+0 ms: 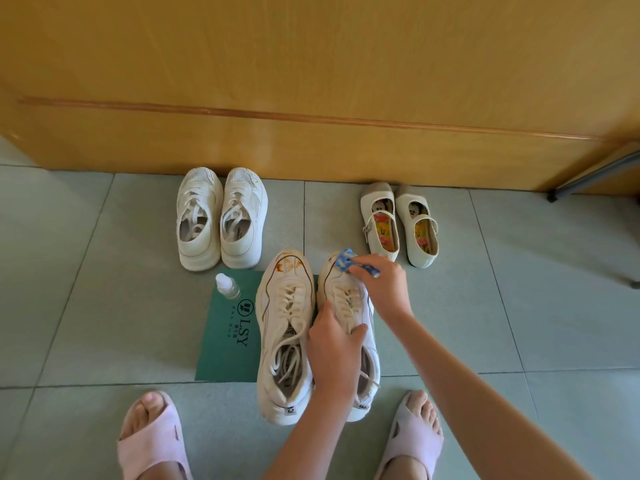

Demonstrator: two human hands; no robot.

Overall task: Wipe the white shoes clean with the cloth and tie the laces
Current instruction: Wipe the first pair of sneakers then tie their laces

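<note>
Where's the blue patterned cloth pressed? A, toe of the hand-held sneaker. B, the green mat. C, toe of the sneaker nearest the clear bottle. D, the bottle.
A: the right hand holds the blue patterned cloth on the toe of the white lace-up sneaker steadied by the left hand.

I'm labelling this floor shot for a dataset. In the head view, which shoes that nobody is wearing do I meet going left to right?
white sneaker pair by the door → stained sneaker → sneaker being wiped with the blue cloth → cream strap shoes
</note>
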